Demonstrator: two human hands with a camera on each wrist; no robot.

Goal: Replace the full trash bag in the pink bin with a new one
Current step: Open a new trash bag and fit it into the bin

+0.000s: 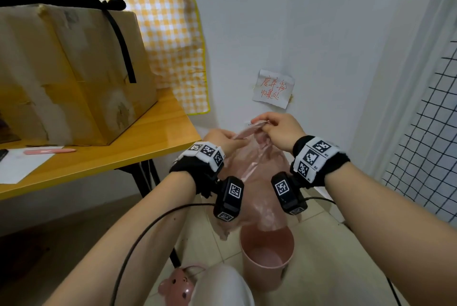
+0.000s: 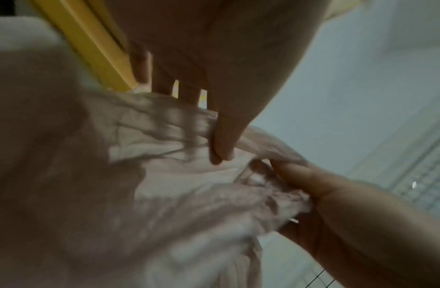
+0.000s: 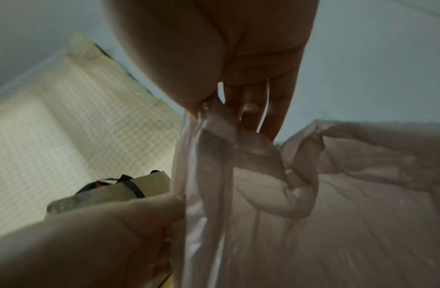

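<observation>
A thin, see-through pink trash bag [image 1: 257,177] hangs in the air between my hands, its lower end dangling just above the pink bin [image 1: 268,255] on the floor. My left hand [image 1: 228,141] pinches the bag's top edge on the left. My right hand [image 1: 268,126] pinches the same edge a little higher and to the right. In the left wrist view the bag [image 2: 165,175] fills the lower frame under my left thumb [image 2: 221,144]. In the right wrist view the bag [image 3: 209,175] hangs in folds from my right fingers [image 3: 248,109]. The bin looks empty inside.
A yellow table [image 1: 103,154] with a large cardboard box [image 1: 69,70] stands at the left, close to the bin. A white wall with a paper note [image 1: 273,88] is behind. A wire grid panel [image 1: 430,132] is at the right. A pink bear-shaped object [image 1: 179,283] lies on the floor.
</observation>
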